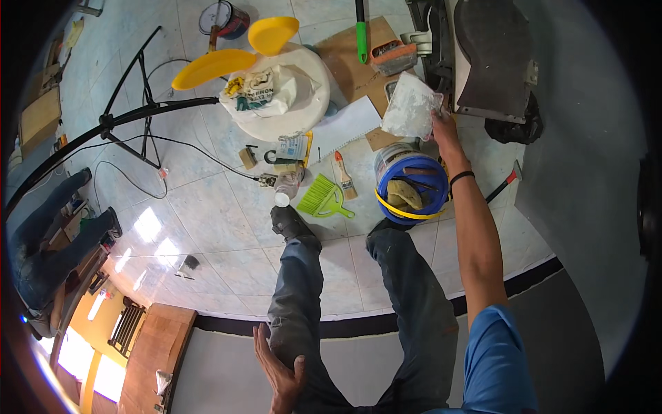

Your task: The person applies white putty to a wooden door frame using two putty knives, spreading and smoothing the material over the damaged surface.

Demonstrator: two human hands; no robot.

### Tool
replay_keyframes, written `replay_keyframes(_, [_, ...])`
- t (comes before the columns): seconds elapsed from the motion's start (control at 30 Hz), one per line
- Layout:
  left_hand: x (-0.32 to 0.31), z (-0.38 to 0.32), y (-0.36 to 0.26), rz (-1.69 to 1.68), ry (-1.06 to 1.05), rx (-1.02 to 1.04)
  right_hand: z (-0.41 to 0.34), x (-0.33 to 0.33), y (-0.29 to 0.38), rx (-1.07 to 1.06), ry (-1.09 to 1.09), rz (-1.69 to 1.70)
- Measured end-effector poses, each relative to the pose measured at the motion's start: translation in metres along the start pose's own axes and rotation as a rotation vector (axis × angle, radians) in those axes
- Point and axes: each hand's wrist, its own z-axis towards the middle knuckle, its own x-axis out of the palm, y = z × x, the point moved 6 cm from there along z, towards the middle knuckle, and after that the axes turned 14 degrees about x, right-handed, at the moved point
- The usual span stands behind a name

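Observation:
My right hand (446, 129) grips the edge of a whitish, dust-smeared rectangular plastic container (411, 107), held above the cardboard. Just below it stands a blue bucket (389, 176) with a yellow handle, holding a yellowish sponge or cloth (404, 194) and dark sticks. Fingers apart and empty, my left hand (282, 362) is beside my left thigh. Between the bucket and my feet's left side lie a flat paintbrush (346, 176) with a wooden handle and a lime-green hand brush with dustpan (323, 194). A clear plastic bottle (288, 186) stands near my left shoe.
A round white stool (310, 111) carries a plastic bag (282, 95) and yellow curved pieces. Black metal legs and a cable (207, 155) cross the tiles at left. An orange-rimmed tray (393, 57) rests on cardboard. A scraper (504, 181) lies right of the bucket. Another person stands far left.

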Motion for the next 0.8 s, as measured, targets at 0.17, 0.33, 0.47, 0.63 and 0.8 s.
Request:
replay_keyframes(0.17, [0.006,0.016,-0.006,-0.03,0.031,0.025,0.042,-0.045,-0.011,-0.042,-0.288,-0.173])
replay_keyframes(0.33, [-0.007,0.013,-0.017,-0.045,-0.015,0.035,-0.084,-0.01,0.036,-0.201,-0.352,-0.502])
replay_keyframes(0.47, [-0.013,-0.007,-0.016,-0.088,-0.081,0.077,-0.299,0.019,0.1,0.297,0.716,0.97])
replay_keyframes(0.63, [-0.103,-0.088,-0.084,-0.435,-0.316,0.152,-0.602,0.012,0.257,0.294,1.192,1.045])
replay_keyframes(0.8, [-0.275,-0.146,-0.136,-1.01,-0.566,0.259,-0.84,0.021,0.34,0.308,1.429,0.812])
